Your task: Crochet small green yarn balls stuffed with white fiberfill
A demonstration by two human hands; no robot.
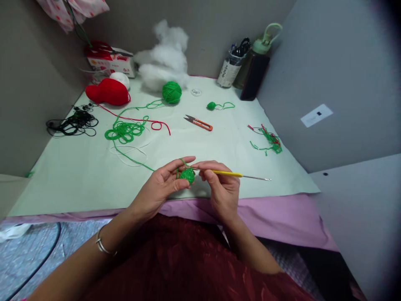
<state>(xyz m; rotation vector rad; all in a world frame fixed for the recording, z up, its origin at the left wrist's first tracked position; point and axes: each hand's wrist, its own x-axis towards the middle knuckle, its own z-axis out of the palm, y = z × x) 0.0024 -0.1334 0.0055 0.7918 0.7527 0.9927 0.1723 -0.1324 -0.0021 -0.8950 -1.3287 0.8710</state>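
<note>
Close to the table's front edge, my left hand (164,180) pinches a small round green crochet piece (187,176) between thumb and fingers. Green yarn (134,160) loops over the raised left index finger and runs back to a loose tangle of green yarn (125,131). My right hand (222,186) grips a crochet hook (230,173) with a yellow handle and metal ends. One end of the hook meets the top of the green piece; the other points right. Whether a loop sits on the hook is too small to tell.
Orange thread snips (199,123) lie beyond my hands. Behind them are a green yarn ball (171,92), white stuffing (166,58) and a small green crocheted piece (211,106). Red yarn (108,92) and black cord (77,122) lie left; yarn scraps (272,140), a pen cup (229,72) and a phone (255,79) right.
</note>
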